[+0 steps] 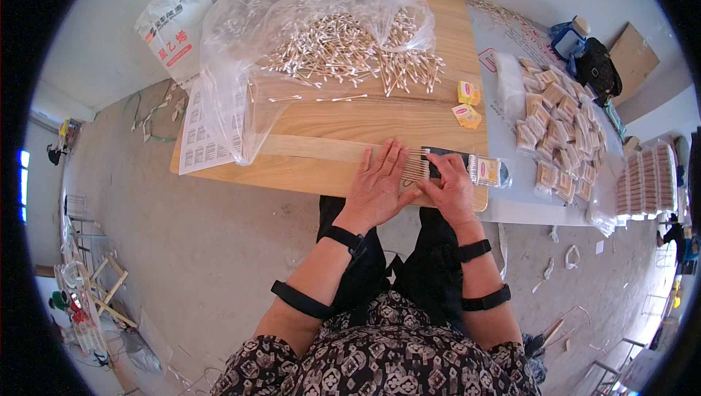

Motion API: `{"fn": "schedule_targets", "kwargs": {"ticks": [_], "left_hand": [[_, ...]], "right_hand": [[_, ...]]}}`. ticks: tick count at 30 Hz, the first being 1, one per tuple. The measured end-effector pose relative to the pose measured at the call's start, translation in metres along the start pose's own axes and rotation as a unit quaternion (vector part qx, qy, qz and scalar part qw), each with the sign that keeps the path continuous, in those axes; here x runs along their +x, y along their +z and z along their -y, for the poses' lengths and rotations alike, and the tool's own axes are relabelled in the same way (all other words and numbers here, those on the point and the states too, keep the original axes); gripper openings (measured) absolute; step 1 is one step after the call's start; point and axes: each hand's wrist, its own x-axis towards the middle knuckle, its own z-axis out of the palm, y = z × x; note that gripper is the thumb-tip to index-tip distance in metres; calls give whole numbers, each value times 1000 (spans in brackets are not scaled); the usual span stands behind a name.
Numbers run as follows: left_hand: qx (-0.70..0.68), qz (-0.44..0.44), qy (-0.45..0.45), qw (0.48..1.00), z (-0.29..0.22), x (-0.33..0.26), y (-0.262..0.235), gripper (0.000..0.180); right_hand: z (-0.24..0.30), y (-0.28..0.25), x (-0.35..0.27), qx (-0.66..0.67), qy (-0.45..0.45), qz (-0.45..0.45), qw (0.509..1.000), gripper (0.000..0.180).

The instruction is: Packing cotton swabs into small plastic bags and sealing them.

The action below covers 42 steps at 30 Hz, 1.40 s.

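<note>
My left hand (378, 179) lies flat, fingers spread, on the wooden table (328, 122), its fingertips against a row of cotton swabs (416, 165). My right hand (450, 186) presses on the same row and on a dark flat holder (447, 155) beneath it. The swab ends reach into a small clear packet (491, 170) with a yellow label. Farther back, a big heap of loose cotton swabs (350, 49) spills from an open clear plastic bag (241, 67).
Two small yellow packets (467, 104) lie on the table's right side. A pile of filled swab packets (558, 129) covers a white surface to the right, with stacked rows (646, 181) beyond. A white sack (171, 27) and printed sheet (201, 137) sit at the left.
</note>
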Motion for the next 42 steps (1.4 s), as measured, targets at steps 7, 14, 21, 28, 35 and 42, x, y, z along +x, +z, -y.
{"fn": "schedule_targets", "kwargs": {"ticks": [7, 14, 21, 28, 35, 42], "left_hand": [[-3, 21, 3, 1000, 1, 1, -1, 78], [1, 23, 1, 1000, 1, 2, 0, 77], [-16, 15, 1, 1000, 2, 0, -1, 77], [-13, 53, -5, 998, 0, 4, -3, 77], [11, 27, 3, 1000, -1, 4, -6, 74], [-15, 60, 0, 998, -2, 3, -8, 74]], "right_hand": [[2, 2, 8, -70, 12, 6, 997, 50], [2, 10, -2, -326, -160, 72, 929, 60], [1, 13, -16, -252, -137, 88, 954, 64], [0, 16, -11, -233, -115, 55, 964, 59], [-12, 23, 0, -181, -125, 66, 973, 53], [-3, 17, -6, -219, -126, 90, 963, 63]]}}
